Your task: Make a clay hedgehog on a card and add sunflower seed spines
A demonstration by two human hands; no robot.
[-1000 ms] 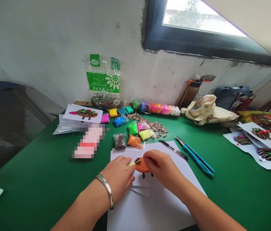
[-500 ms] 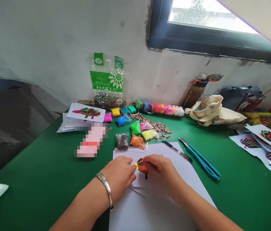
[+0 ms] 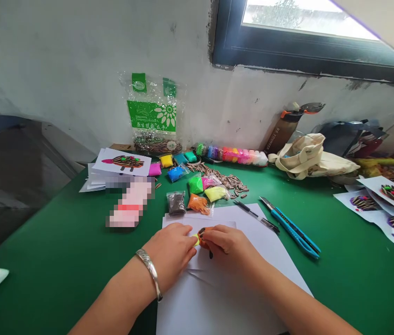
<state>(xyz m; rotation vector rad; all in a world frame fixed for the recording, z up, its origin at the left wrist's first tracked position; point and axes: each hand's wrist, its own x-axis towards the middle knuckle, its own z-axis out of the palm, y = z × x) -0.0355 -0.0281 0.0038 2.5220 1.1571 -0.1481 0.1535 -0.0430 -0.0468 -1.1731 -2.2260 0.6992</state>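
On a white sheet of paper, a small orange clay shape carries dark striped sunflower seeds, with one dark piece below it. A yellow clay piece adjoins its left side. My left hand, with a silver bangle at the wrist, rests on the paper, fingers stretched forward and touching the yellow piece's edge. My right hand is closed in a pinch over the orange clay and hides much of it. Whatever sits between those fingertips is hidden.
Clay packets, including a black one and an orange one, lie beyond the paper near loose sunflower seeds. A pen and blue utility knife lie right. Finished pictures are stacked left; a seed bag leans on the wall.
My right hand has shifted slightly left over the orange clay, covering more of its seeds. My left hand stays at the yellow piece. The whole view has shifted slightly.
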